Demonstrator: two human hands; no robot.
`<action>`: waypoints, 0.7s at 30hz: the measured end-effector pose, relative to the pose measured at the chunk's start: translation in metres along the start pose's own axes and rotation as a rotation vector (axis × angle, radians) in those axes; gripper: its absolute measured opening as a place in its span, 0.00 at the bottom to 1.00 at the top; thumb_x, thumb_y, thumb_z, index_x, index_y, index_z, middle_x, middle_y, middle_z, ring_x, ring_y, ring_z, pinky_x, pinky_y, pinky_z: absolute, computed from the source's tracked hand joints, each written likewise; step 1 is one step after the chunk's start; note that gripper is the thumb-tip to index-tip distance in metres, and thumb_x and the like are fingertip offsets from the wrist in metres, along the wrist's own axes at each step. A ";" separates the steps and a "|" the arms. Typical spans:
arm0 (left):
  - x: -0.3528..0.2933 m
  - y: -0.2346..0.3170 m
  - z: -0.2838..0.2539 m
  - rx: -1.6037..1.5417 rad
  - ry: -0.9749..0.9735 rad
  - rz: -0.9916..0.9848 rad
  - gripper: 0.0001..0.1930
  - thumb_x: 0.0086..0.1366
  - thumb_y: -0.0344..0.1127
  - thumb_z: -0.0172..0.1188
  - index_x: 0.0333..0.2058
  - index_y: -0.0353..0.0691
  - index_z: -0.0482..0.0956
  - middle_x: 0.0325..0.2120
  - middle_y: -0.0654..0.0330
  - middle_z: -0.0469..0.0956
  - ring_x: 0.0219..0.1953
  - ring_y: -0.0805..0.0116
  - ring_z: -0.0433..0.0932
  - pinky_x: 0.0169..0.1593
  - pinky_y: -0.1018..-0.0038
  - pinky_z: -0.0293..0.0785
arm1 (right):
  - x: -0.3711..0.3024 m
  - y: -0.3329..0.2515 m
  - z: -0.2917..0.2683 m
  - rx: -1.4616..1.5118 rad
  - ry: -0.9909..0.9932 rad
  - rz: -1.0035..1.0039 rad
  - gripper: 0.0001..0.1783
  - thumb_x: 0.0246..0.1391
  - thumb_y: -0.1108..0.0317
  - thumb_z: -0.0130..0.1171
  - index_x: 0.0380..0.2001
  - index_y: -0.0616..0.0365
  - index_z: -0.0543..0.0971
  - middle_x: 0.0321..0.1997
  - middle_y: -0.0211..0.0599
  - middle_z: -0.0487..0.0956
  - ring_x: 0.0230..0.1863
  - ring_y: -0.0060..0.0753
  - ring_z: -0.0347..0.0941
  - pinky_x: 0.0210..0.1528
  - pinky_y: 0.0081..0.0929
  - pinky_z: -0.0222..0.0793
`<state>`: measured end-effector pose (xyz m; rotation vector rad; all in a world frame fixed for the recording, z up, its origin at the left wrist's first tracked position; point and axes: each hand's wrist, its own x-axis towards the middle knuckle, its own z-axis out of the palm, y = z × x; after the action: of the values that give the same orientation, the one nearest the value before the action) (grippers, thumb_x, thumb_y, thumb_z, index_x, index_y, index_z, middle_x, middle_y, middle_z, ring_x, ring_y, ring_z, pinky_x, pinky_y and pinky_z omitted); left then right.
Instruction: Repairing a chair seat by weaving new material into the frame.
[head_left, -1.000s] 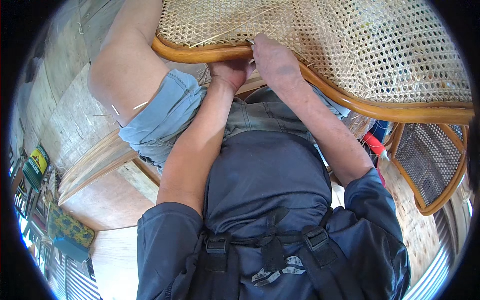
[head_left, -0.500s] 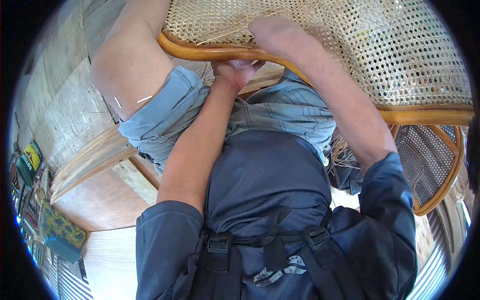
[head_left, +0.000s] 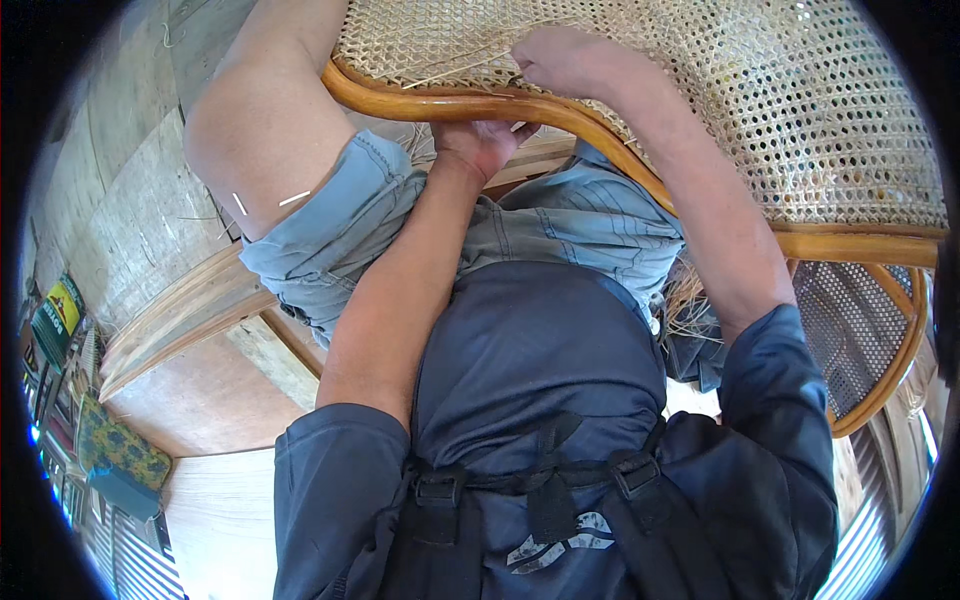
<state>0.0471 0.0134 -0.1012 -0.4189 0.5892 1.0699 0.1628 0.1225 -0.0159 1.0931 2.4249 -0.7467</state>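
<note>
A woven cane panel (head_left: 790, 110) in a curved, varnished wooden frame (head_left: 440, 105) lies across my lap. Over its near part is my right hand (head_left: 565, 60), its fingers curled together close to the webbing; what they pinch, if anything, is hidden. Loose cane strands (head_left: 465, 68) run over the weave toward that hand. My left hand (head_left: 480, 142) reaches under the frame's front edge with the palm turned up. One digit of it sticks out to the right below the frame, while the other fingers are out of sight beneath the panel.
A second frame with dark mesh (head_left: 850, 310) stands at the right. Loose fibre scraps (head_left: 690, 305) lie beside my right hip. Wooden boards (head_left: 200, 370) are at the left, with a green and yellow package (head_left: 60, 315) and a patterned yellow-green object (head_left: 125, 445) beyond them.
My right hand has shifted slightly right and its fingers have turned a little into view. The panel has moved slightly right and down. My left hand stays beneath the frame.
</note>
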 end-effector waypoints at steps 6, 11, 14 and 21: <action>0.002 0.002 0.000 -0.022 -0.084 -0.027 0.30 0.61 0.59 0.36 0.54 0.48 0.64 0.53 0.57 0.67 0.56 0.53 0.63 0.59 0.44 0.49 | 0.000 0.032 0.008 0.275 -0.097 -0.091 0.08 0.45 0.68 0.51 0.26 0.62 0.73 0.20 0.44 0.72 0.24 0.41 0.69 0.29 0.35 0.65; 0.012 0.002 -0.007 -0.074 -0.179 -0.092 0.27 0.62 0.56 0.36 0.52 0.45 0.66 0.52 0.56 0.68 0.56 0.54 0.62 0.59 0.46 0.51 | -0.011 0.024 0.003 0.510 -0.214 0.118 0.08 0.46 0.67 0.52 0.25 0.62 0.71 0.18 0.38 0.68 0.22 0.29 0.65 0.27 0.31 0.62; 0.039 -0.003 -0.019 -0.073 -0.245 -0.069 0.27 0.63 0.55 0.37 0.54 0.46 0.65 0.54 0.56 0.67 0.56 0.52 0.63 0.60 0.49 0.54 | -0.006 0.032 0.014 0.441 -0.093 -0.012 0.08 0.47 0.67 0.51 0.25 0.62 0.70 0.17 0.36 0.66 0.22 0.25 0.63 0.26 0.29 0.62; 0.060 -0.005 -0.026 -0.279 -0.274 -0.140 0.17 0.67 0.43 0.39 0.48 0.42 0.68 0.44 0.58 0.72 0.46 0.64 0.71 0.56 0.64 0.66 | -0.013 0.040 0.018 0.335 0.013 -0.185 0.09 0.50 0.66 0.50 0.28 0.61 0.71 0.19 0.38 0.68 0.22 0.30 0.64 0.28 0.30 0.63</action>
<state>0.0664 0.0370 -0.1589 -0.5366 0.1643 1.0554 0.2035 0.1262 -0.0359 0.9965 2.4951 -1.2455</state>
